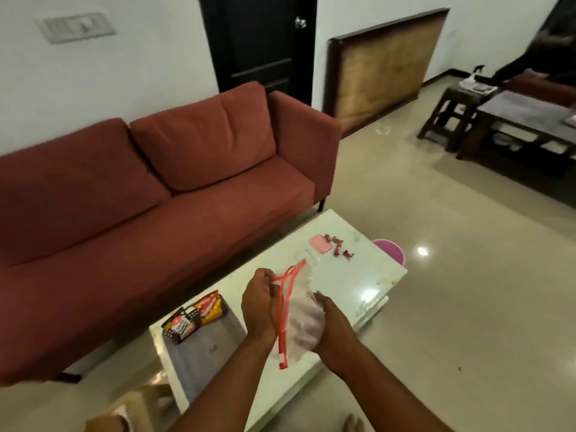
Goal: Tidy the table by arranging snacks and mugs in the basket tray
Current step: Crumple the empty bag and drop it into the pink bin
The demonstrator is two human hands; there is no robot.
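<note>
Fingers (268,288) of both hands clasp zip bag (300,319) — above table (352,282).

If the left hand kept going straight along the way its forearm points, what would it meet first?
Probably bare table first. The left hand, gripping the zip bag, points up-table toward the pink case and red candies, which seem the first objects in that line, though depth is unclear.

Snack packet (182,327): print blurred, nothing legible.
</note>
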